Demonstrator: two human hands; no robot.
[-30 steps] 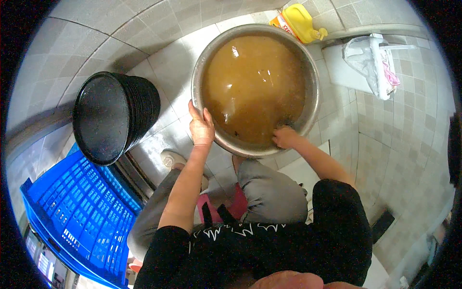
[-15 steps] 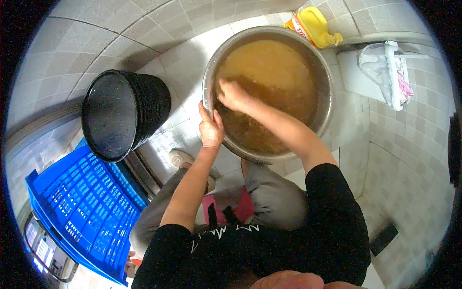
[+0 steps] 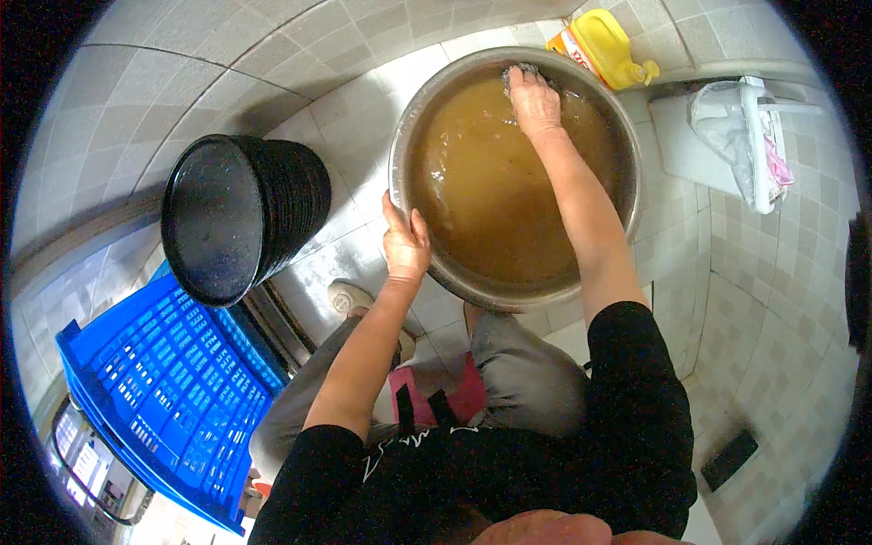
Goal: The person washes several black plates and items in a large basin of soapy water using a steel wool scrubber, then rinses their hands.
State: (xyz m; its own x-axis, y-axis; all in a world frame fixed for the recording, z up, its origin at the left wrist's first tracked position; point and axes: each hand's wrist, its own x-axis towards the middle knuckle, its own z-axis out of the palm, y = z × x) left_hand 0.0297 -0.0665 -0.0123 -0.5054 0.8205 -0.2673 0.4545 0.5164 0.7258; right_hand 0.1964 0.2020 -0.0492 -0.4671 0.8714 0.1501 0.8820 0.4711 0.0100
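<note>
A wide round metal basin [image 3: 627,186] holds murky brown water [image 3: 495,182]. My right hand [image 3: 536,102] reaches across it to the far inner wall, fingers closed on a grey steel wool scrubber [image 3: 520,73], which presses against the wall just above the water. My left hand [image 3: 406,243] grips the basin's rim at the near left, with the thumb on the inner side and the fingers outside. The basin stands on the tiled floor in front of my knees.
A stack of black round trays [image 3: 218,218] stands left of the basin. Nearer on the left is a blue plastic crate [image 3: 173,391]. A yellow jug [image 3: 599,45] sits behind the basin against the wall. At the right is a bin with a clear bag [image 3: 722,113].
My right hand has swept from the basin's left inner side to its far wall, bringing the steel wool into view. My left hand stays on the rim.
</note>
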